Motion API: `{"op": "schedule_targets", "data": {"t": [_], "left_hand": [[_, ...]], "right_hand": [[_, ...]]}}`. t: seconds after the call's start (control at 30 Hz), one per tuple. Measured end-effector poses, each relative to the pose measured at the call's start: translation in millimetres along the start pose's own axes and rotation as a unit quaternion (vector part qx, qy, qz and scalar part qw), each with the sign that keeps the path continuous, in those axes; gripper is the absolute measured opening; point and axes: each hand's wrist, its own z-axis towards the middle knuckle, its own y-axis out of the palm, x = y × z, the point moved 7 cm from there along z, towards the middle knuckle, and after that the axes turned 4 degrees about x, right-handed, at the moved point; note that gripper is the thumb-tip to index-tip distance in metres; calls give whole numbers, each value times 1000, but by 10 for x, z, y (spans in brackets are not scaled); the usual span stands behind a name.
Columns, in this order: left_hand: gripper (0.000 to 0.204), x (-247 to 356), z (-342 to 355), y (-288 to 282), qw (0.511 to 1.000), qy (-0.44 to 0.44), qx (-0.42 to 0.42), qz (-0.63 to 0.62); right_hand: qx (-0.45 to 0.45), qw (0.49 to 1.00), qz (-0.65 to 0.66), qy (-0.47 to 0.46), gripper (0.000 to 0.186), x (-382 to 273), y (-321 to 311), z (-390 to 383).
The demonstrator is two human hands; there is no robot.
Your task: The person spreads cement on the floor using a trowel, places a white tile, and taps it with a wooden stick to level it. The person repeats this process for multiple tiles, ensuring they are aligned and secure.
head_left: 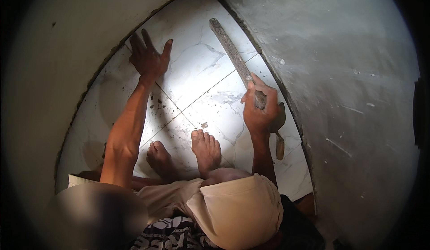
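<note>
My left hand (148, 57) is spread, fingers apart, low over the white marble-patterned tile floor (188, 39) near the foot of the left wall. My right hand (262, 108) grips a long, rough, grime-crusted bar (228, 43), apparently wood, which reaches toward the far part of the floor beside the right wall. Just right of that hand, partly hidden by it, a trowel with a wooden handle (280, 147) lies on the tiles. Small dark crumbs (159, 101) and a pale chip (204, 125) are scattered between my hands and my bare feet (205, 151).
A plain pale wall (67, 48) on the left and a grey, scuffed plastered wall (349, 79) on the right narrow toward the far end. A dark uneven gap runs along both wall bases. My bent knees fill the lower edge.
</note>
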Motion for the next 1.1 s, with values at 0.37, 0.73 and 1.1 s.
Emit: {"op": "schedule_targets", "data": {"t": [0.37, 0.73, 1.1], "left_hand": [[110, 159, -1267, -93, 994, 9, -103, -42], [107, 228, -1734, -187, 981, 4, -146, -131], [103, 157, -1308, -90, 976, -114, -62, -173]], "right_hand": [[-95, 987, 127, -16, 9, -371, 452, 44], [-183, 969, 166, 14, 10, -419, 793, 37], [-237, 951, 162, -118, 14, -785, 1367, -45]]}}
